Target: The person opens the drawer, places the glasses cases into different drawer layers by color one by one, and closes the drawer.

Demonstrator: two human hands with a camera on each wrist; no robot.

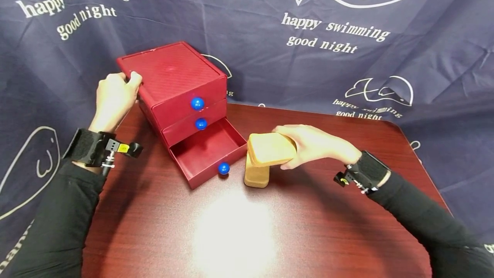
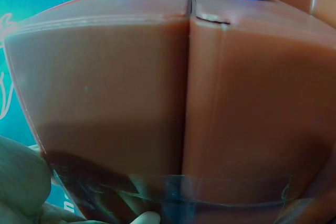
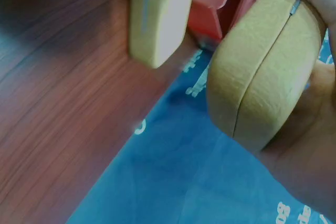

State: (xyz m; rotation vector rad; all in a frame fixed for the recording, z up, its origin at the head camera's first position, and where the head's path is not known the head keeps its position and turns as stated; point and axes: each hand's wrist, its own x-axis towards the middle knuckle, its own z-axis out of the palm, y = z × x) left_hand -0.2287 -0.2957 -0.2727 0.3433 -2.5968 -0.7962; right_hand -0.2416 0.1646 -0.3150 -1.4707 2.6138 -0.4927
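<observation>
A bright glare of light sits on the dark red wood tabletop (image 1: 154, 235) closest to the person, between their two black sleeves. Past it, the right hand (image 1: 316, 145) has its grip closed round a tan case (image 1: 271, 148), a flat, rounded-cornered block with a pebbled, leathery skin and a thin seam running round its edge; the wrist view shows that seam and the fingers wrapped behind it. The case is held off the tabletop, lying roughly flat. Just under and beside it a second tan case (image 1: 256, 176) of the same make stands on the tabletop, just to the right of the open drawer.

The red drawer chest (image 1: 173, 72) sits at the back left, three drawers each with a blue knob (image 1: 197, 103). The bottom drawer (image 1: 206, 151) is pulled out and shows a bare red floor; the upper two are pushed in. The left hand (image 1: 115, 98) holds the chest's rear left corner, fingers curled over the top edge.
</observation>
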